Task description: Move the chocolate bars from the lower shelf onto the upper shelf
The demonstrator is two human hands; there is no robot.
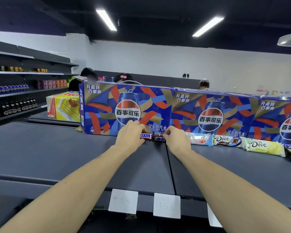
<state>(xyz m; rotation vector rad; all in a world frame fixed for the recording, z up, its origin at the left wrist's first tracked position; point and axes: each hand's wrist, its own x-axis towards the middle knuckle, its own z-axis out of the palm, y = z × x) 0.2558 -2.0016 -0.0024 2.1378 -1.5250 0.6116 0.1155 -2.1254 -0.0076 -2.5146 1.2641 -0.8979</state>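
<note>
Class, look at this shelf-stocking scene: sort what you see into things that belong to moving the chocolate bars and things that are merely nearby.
Part of the job: Snickers bar, left hand, right hand, Dove bars, upper shelf.

Merely nearby: Pepsi boxes, price tags, yellow carton, bottles on the side shelves.

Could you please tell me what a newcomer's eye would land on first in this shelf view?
Three big blue Pepsi gift boxes line the back of the upper shelf. In front of them both hands, left hand and right hand, hold Snickers bars, with Dove bars lined up to their right.
</note>
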